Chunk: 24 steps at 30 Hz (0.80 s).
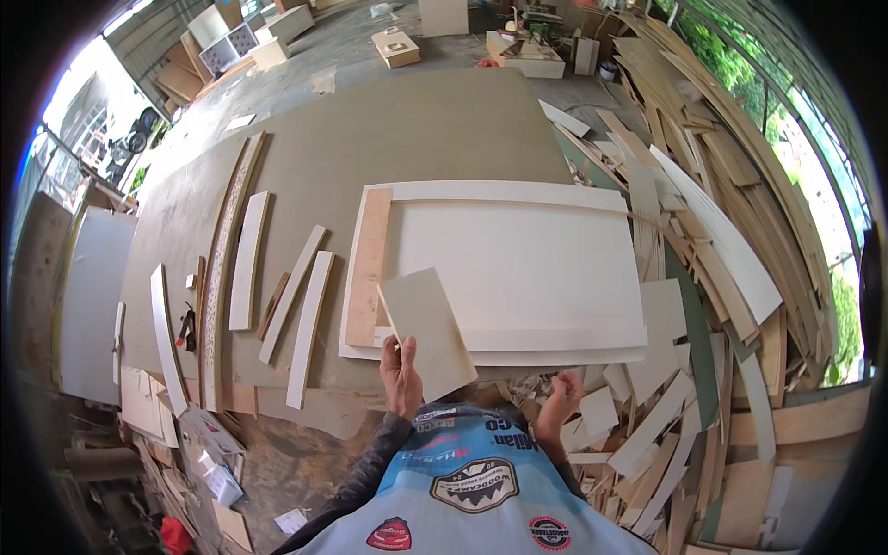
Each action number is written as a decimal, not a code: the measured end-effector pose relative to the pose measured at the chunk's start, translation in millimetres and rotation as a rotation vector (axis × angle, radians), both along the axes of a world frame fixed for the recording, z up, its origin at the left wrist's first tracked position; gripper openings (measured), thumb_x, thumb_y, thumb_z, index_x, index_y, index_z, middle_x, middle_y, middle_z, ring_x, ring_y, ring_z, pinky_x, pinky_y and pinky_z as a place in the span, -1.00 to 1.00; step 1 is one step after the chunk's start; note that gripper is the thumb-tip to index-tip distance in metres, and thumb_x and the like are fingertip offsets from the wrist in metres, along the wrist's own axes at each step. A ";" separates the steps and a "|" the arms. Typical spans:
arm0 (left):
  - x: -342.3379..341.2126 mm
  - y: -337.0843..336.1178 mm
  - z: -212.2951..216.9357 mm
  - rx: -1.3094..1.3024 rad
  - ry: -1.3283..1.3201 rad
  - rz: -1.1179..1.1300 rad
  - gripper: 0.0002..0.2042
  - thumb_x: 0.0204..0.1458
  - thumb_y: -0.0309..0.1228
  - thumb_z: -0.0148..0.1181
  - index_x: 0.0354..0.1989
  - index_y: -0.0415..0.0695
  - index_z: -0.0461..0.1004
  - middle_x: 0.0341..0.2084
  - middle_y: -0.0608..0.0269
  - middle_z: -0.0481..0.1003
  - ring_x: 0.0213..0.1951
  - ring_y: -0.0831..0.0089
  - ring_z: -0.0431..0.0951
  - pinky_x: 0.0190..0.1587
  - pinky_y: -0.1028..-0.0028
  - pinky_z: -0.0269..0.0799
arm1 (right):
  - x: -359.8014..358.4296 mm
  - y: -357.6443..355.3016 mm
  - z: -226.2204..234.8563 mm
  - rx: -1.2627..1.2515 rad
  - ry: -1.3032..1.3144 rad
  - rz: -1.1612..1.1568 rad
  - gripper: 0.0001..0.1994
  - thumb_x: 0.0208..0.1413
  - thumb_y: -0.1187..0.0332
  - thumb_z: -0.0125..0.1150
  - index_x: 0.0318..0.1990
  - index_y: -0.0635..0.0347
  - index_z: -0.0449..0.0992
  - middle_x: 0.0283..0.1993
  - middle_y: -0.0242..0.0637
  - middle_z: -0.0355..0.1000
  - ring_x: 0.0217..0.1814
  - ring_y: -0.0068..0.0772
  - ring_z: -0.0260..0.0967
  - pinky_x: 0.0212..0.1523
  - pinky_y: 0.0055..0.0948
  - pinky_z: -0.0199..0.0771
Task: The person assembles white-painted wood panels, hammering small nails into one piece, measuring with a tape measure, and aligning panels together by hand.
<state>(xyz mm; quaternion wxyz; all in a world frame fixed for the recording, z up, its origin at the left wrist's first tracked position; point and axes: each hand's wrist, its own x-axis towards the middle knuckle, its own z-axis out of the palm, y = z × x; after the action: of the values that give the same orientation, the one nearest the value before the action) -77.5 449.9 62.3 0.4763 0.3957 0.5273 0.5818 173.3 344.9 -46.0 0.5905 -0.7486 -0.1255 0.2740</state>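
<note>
My left hand (pixel 401 374) grips the near edge of a small rectangular plywood piece (pixel 426 330) and holds it tilted above the workbench edge. The piece overlaps the near left corner of a large white panel (pixel 518 268) lying flat on the bench. A light wooden strip (pixel 369 265) runs along the panel's left side. Down beside my torso, my right hand (pixel 560 392) is loosely curled over a heap of scraps, and nothing shows in it.
Several narrow plywood strips (pixel 308 326) lie on the brown workbench (pixel 370 148) left of the panel. A large pile of wood offcuts (pixel 703 240) fills the right side. Boxes and boards (pixel 396 46) stand on the concrete floor beyond. More scraps lie at the lower left.
</note>
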 end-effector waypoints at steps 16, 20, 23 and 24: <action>-14.9 72.5 -21.4 -0.351 -0.427 -0.478 -0.79 0.21 -0.37 0.17 -0.03 -0.13 0.42 -0.16 0.29 0.50 -0.12 0.52 0.49 -0.13 0.48 0.41 | -118.2 160.5 97.7 0.463 0.400 0.366 -0.74 0.09 0.48 0.23 -0.05 0.26 0.46 -0.08 -0.33 0.46 -0.08 -0.51 0.41 -0.05 -0.44 0.49; -59.7 73.5 -36.3 -0.381 -0.125 -0.486 -0.82 0.23 -0.32 0.13 -0.15 -0.18 0.49 -0.30 0.28 0.54 -0.30 0.53 0.53 -0.27 0.56 0.39 | -69.1 231.2 66.7 0.452 0.460 0.338 -0.88 0.07 0.36 0.27 -0.26 0.11 0.50 -0.35 -0.52 0.41 -0.34 -0.66 0.35 -0.36 -0.61 0.35; -109.4 91.1 -73.6 -0.190 0.273 -0.118 -0.80 0.15 -0.36 0.20 -0.19 -0.25 0.50 -0.43 0.28 0.56 -0.47 0.48 0.53 -0.38 0.53 0.40 | -61.6 290.8 68.3 0.274 0.375 0.469 -0.83 0.08 0.31 0.34 -0.26 0.20 0.58 -0.45 -0.54 0.39 -0.43 -0.73 0.28 -0.38 -0.68 0.27; -120.0 106.0 -74.8 -0.179 0.379 -0.080 -0.76 0.09 -0.36 0.26 -0.15 -0.25 0.50 -0.38 0.24 0.55 -0.41 0.43 0.53 -0.31 0.48 0.42 | -52.5 311.6 45.4 0.253 0.301 0.502 -0.80 0.08 0.31 0.35 -0.23 0.23 0.59 -0.44 -0.53 0.42 -0.42 -0.73 0.29 -0.36 -0.67 0.29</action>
<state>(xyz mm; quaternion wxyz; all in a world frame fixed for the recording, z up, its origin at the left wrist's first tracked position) -197.5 555.9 -12.4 0.4246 0.4748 0.6410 0.4283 120.8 656.5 -0.7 0.6047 -0.5661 -0.2505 0.5012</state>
